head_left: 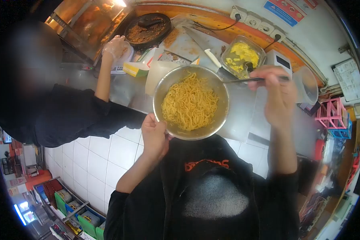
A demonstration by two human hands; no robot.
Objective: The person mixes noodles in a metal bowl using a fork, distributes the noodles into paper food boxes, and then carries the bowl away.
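Note:
A round metal bowl [225, 105] of yellow noodles [190, 102] is in front of my chest. My left hand [154, 135] grips the near left part of its rim, thumb and fingers closed around the edge. On the other side, my right hand [275, 90], somewhat blurred, is closed on the dark handle of a slim metal utensil [244, 80]. The utensil points left, and its far end reaches the bowl's right rim; its kind is unclear. Just beyond it stands a clear container [233, 47] with yellow chunks. A white-handled knife [213, 58] lies behind the bowl.
At left, another person in black has a gloved hand [115, 46] over a white scale [122, 60]. A dark stone mortar [148, 30] with brown paste sits at the back. An open carton [135, 69] is left of the bowl. A clear plastic tub [307, 85] stands at right.

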